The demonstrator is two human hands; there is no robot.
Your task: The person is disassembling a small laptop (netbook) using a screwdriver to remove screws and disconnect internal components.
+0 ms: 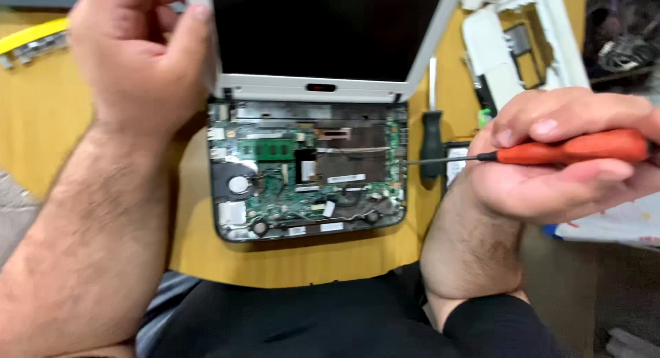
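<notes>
Orange-handled screwdriver (574, 149): lies left-right, tip left toward the opened grey laptop base (307, 172).
Right hand (550, 162): clamped round its handle.
Left hand (141, 52): fingers closed (thumb forward) on the laptop's screen edge (214, 69).

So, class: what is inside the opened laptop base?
Inside the base: green circuit board, round fan, cables. Whatever lies beneath the board is covered.

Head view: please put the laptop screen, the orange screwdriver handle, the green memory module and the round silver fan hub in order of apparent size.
1. Laptop screen, cut off by the frame's top.
2. Orange screwdriver handle, though it is nearer the camera, so it looks enlarged.
3. Green memory module.
4. Round silver fan hub.
</notes>
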